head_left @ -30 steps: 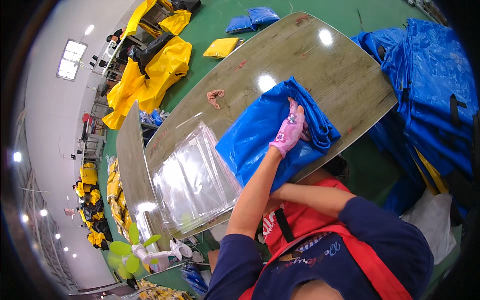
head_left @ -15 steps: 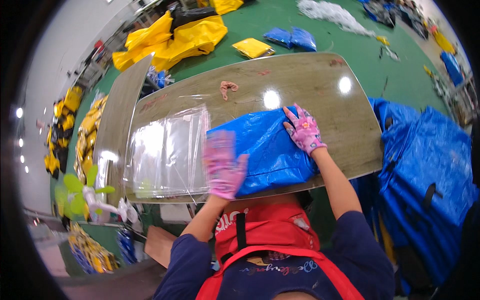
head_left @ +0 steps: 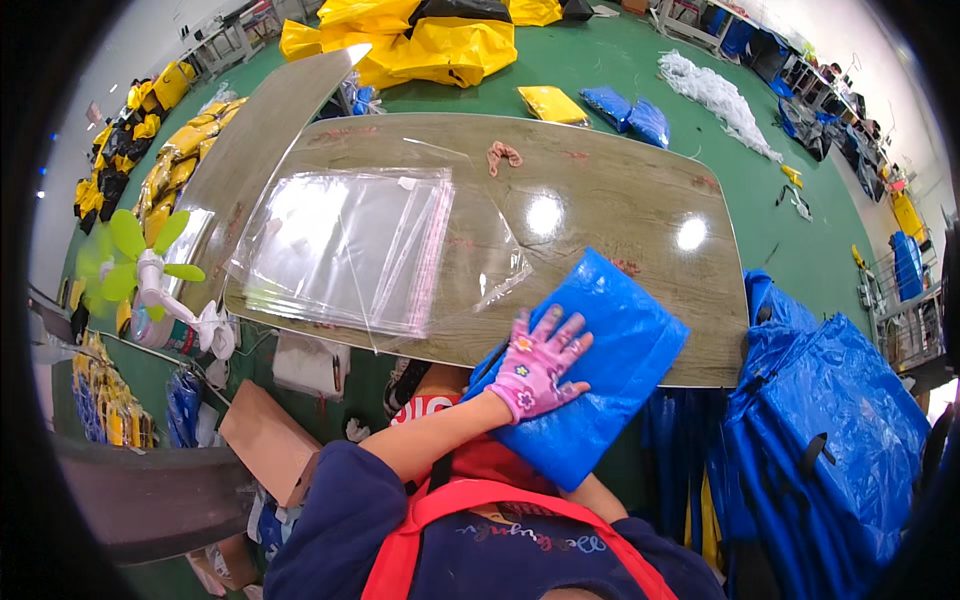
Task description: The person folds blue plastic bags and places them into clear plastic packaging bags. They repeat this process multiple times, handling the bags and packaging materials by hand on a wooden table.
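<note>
Wooden table [head_left: 600,200], left hand [head_left: 537,365] on blue bag [head_left: 620,350]

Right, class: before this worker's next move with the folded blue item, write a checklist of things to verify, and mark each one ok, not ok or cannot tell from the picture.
1. Left hand flat on the folded blue bag: ok.
2. Right hand in view and placed: cannot tell; it is hidden under the blue bag.
3. Blue bag fully on the table: not ok; its near part overhangs the front edge.
4. Stack of clear plastic sleeves within reach, apart from the blue bag: ok.
5. Loose clear sleeve lying flat: not ok; its corner looks lifted.
6. Small pink scrap away from the work spot: ok.
</note>
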Demonstrator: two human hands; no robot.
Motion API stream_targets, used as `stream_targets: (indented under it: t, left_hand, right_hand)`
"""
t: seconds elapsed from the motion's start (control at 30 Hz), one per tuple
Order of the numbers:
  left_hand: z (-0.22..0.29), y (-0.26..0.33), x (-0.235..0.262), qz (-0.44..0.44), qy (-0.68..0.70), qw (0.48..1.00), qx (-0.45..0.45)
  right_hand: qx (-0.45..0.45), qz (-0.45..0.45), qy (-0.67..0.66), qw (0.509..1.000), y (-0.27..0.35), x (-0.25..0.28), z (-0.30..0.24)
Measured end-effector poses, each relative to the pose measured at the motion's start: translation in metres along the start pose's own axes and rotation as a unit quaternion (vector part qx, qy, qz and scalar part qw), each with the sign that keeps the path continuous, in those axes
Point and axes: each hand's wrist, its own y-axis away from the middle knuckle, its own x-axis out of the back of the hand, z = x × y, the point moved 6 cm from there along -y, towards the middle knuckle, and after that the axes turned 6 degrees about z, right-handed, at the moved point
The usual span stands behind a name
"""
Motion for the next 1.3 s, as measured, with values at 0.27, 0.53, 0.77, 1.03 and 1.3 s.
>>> stream_targets:
  t: [0.27,0.53,0.77,1.03,1.3]
  left_hand:
    - [0.006,-0.001,-0.015,0.0,-0.046,0.998,0.053]
    - [-0.253,-0.195,0.025,0.234,-0.201,0.942,0.134]
    - [-0.334,-0.266,-0.013,0.103,0.113,0.942,0.3]
    - [-0.242,-0.058,0.025,-0.283,0.066,0.929,-0.23]
    - [-0.217,0.009,-0.016,-0.047,0.053,0.993,-0.096]
  right_hand:
    - [0.061,0.224,-0.053,0.971,0.086,0.084,-0.039]
    - [-0.068,0.198,0.059,0.976,0.082,0.083,-0.033]
    - [-0.078,0.204,0.112,0.969,0.086,0.117,-0.031]
    - [-0.015,0.204,0.105,0.973,0.078,0.113,-0.061]
    - [-0.033,0.167,0.032,0.985,0.066,0.103,-0.077]
